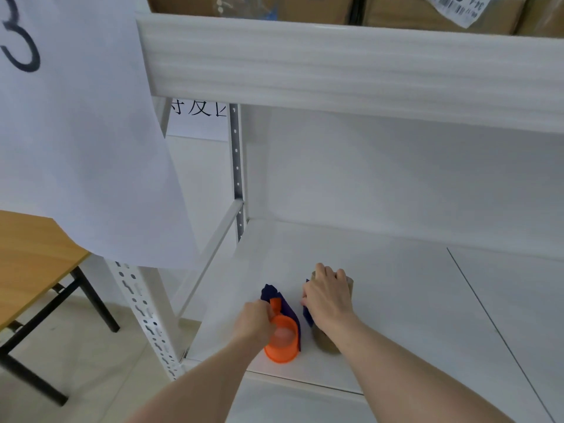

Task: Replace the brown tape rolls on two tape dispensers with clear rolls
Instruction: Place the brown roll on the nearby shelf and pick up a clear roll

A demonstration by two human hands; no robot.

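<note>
Two tape dispensers lie on a white shelf (396, 300). The left dispenser (282, 337) is orange with a dark blue body, and a clear roll shows in its orange hub. My left hand (253, 323) grips its orange part from the left. The right dispenser (308, 315) shows only a sliver of blue beside a brown tape roll (325, 345). My right hand (328, 296) lies over that dispenser with fingers curled round its top, hiding most of it.
A padded white shelf beam (335, 65) runs overhead, with cardboard boxes (427, 10) above it. A perforated white upright (146, 319) stands at the shelf's left front corner. A wooden table (33, 264) with black legs is at left, under a hanging paper sheet (82, 132).
</note>
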